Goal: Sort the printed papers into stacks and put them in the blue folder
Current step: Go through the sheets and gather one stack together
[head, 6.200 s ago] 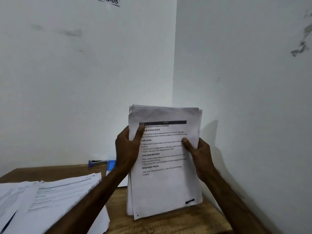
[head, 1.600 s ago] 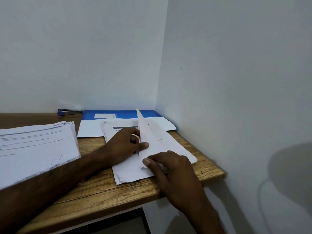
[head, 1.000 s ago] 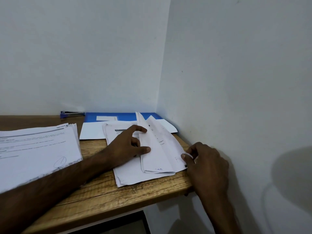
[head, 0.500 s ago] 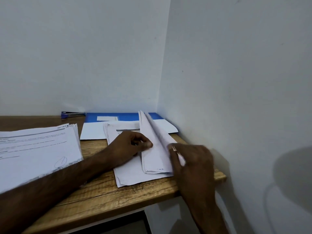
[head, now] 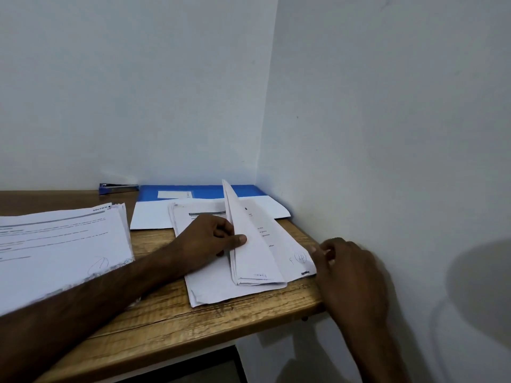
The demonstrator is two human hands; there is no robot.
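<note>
The left hand (head: 213,239) pinches the raised sheets (head: 249,244), the right hand (head: 340,261) blurs at the stack (head: 215,288), grip unclear; a tug could spill pages off the bench (head: 193,322) at its right edge.

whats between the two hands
Head view: the raised pages that the left hand holds up, then a flat page reaching the right hand.

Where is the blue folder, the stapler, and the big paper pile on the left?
blue folder (head: 207,192): head view, bare blue cover.
stapler (head: 120,187): head view, its silvery top.
big paper pile (head: 63,244): head view, middle of top sheet.
</note>
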